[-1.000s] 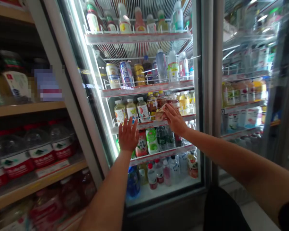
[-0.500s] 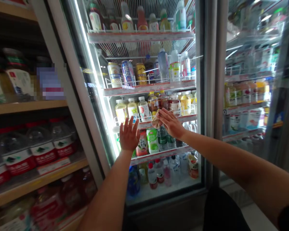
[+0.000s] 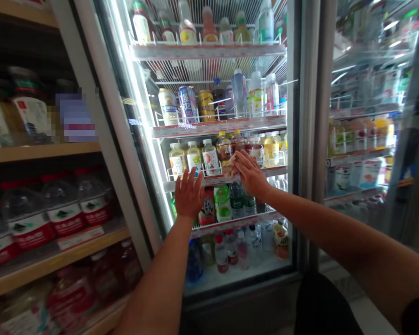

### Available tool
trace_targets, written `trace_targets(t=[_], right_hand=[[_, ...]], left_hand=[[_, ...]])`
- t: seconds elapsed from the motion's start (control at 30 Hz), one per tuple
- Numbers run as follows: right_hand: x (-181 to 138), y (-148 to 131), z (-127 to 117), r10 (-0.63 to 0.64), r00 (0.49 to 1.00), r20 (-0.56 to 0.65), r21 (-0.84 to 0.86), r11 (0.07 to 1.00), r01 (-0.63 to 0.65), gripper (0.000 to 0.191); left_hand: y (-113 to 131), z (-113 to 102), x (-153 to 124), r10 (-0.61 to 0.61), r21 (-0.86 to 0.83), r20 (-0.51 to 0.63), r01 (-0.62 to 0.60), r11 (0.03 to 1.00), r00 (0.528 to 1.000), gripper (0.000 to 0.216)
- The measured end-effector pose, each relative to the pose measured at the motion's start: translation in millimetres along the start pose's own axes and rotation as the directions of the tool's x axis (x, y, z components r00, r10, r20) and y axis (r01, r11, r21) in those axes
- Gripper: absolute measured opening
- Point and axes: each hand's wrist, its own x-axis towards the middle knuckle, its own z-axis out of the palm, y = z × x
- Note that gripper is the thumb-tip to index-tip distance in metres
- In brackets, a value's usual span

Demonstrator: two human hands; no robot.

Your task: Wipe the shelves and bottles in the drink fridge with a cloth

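Spread against the glass door (image 3: 282, 260) of a lit drinks fridge is my left hand (image 3: 188, 196), fingers apart and nothing in it. To its right, my right hand (image 3: 253, 177) presses a crumpled light-coloured cloth (image 3: 230, 168) to the same pane, with its fingers held together over one side of the cloth. Behind the glass, level with the cloth, stand juice bottles (image 3: 210, 156) and yellow-capped tea bottles (image 3: 224, 145). Lower down, a green carton (image 3: 222, 202) shows between my arms.
Left of the fridge are wooden-edged shelves (image 3: 42, 152) with large red-labelled water bottles (image 3: 64, 211). A metal door frame (image 3: 309, 139) separates this door from another drinks fridge (image 3: 359, 111) on the right. Cans (image 3: 188, 104) fill an upper fridge shelf.
My right hand has slid slightly up and to the right on the glass with the cloth. My left hand stays nearly in place, and the view has shifted a little.
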Motion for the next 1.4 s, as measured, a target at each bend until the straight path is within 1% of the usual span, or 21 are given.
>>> trace_targets(t=[0.07, 0.1, 0.23, 0.3, 0.5, 0.53, 0.6, 0.67, 0.7, 0.77, 0.87, 0.93, 0.97, 1.03, 1.1, 1.13, 1.17, 1.23, 1.3, 1.37, 1.4], right_hand=[[0.5, 2.2, -0.4, 0.053, 0.998, -0.046, -0.001, 0.999, -0.053, 0.060], [-1.1, 2.3, -0.4, 0.048, 0.998, -0.042, 0.000, 0.999, -0.048, 0.059], [-10.8, -1.7, -0.4, -0.095, 0.992, 0.080, 0.012, 0.995, 0.094, 0.056], [-10.4, -2.8, -0.4, -0.115, 0.988, 0.102, 0.019, 0.993, 0.114, 0.056], [-2.7, -3.1, 2.7, 0.032, 0.999, -0.038, -0.011, 0.999, -0.033, 0.055], [-4.7, -4.0, 3.2, 0.018, 0.999, -0.029, -0.015, 1.000, -0.018, 0.055], [-10.3, -6.6, 3.4, -0.078, 0.996, 0.047, -0.015, 0.997, 0.079, 0.054], [-14.0, -9.2, 2.6, -0.178, 0.974, 0.141, -0.004, 0.984, 0.180, 0.053], [-14.2, -10.2, 2.1, -0.199, 0.966, 0.167, -0.003, 0.979, 0.202, 0.054], [-11.2, -11.7, 1.7, -0.162, 0.975, 0.154, -0.028, 0.985, 0.168, 0.055], [-4.9, -13.5, 3.5, -0.034, 0.998, 0.050, -0.078, 0.996, 0.038, 0.056], [-4.4, -15.4, 5.0, -0.008, 0.999, 0.033, -0.077, 0.997, 0.010, 0.058], [-5.4, -16.5, 5.4, -0.029, 0.998, 0.057, -0.067, 0.997, 0.033, 0.058], [-8.6, -18.9, 4.9, -0.136, 0.978, 0.156, -0.034, 0.989, 0.143, 0.058], [-10.7, -20.9, 3.2, -0.261, 0.929, 0.261, 0.003, 0.963, 0.270, 0.056], [-10.7, -21.5, 2.2, -0.298, 0.909, 0.292, 0.013, 0.951, 0.308, 0.054], [-9.8, -21.9, 1.4, -0.309, 0.902, 0.302, 0.010, 0.947, 0.321, 0.053], [-6.6, -22.4, 0.4, -0.258, 0.930, 0.263, -0.032, 0.961, 0.276, 0.053], [-3.5, -22.8, 0.3, -0.159, 0.971, 0.178, -0.087, 0.981, 0.176, 0.053], [-2.8, -23.3, 0.2, -0.081, 0.990, 0.117, -0.122, 0.988, 0.095, 0.052], [-3.6, -23.7, 0.1, -0.066, 0.992, 0.109, -0.131, 0.988, 0.080, 0.051]], left_hand=[[-0.3, 0.3, -0.5, -0.014, -0.009, 0.012, 0.014, 1.000, 1.000, 0.060], [-0.4, 0.4, -0.8, -0.019, -0.018, 0.017, 0.020, 1.000, 1.000, 0.060], [-0.8, 0.4, -0.7, -0.035, -0.053, 0.033, 0.036, 0.998, 0.999, 0.060], [-0.7, 0.2, -0.3, -0.037, -0.062, 0.039, 0.040, 0.997, 0.999, 0.060], [1.2, -0.7, 0.4, -0.033, -0.037, 0.018, 0.034, 0.999, 0.999, 0.060], [1.3, -0.8, 0.5, -0.031, -0.032, 0.017, 0.031, 0.999, 0.999, 0.060], [1.2, -0.9, 0.5, -0.026, -0.027, 0.019, 0.027, 0.999, 0.999, 0.060], [0.7, -0.6, 0.3, -0.027, -0.027, 0.022, 0.028, 0.999, 0.999, 0.059], [0.3, -0.3, 0.1, -0.029, -0.029, 0.027, 0.030, 0.999, 0.999, 0.059], [-0.1, 0.4, -0.6, -0.034, -0.032, 0.028, 0.035, 0.999, 0.999, 0.058], [-0.1, 1.2, -1.5, -0.040, -0.036, 0.022, 0.040, 0.999, 0.999, 0.057], [0.4, 1.1, -1.5, -0.042, -0.041, 0.021, 0.042, 0.998, 0.999, 0.057], [0.6, 0.8, -1.3, -0.043, -0.045, 0.023, 0.044, 0.998, 0.999, 0.057], [0.8, 0.2, -0.9, -0.044, -0.052, 0.026, 0.046, 0.998, 0.999, 0.057], [0.8, -0.4, -0.5, -0.041, -0.057, 0.023, 0.042, 0.997, 0.999, 0.057], [0.7, -0.5, -0.4, -0.039, -0.064, 0.021, 0.041, 0.997, 0.999, 0.057], [0.5, -0.6, -0.4, -0.040, -0.072, 0.021, 0.041, 0.997, 0.999, 0.057], [0.4, -0.5, -0.5, -0.045, -0.085, 0.026, 0.047, 0.995, 0.999, 0.057], [0.3, -0.2, -0.7, -0.045, -0.076, 0.027, 0.047, 0.996, 0.999, 0.057], [0.4, 0.1, -0.9, -0.036, -0.047, 0.022, 0.037, 0.998, 0.999, 0.058], [0.4, 0.2, -1.0, -0.030, -0.035, 0.017, 0.031, 0.999, 0.999, 0.058]])
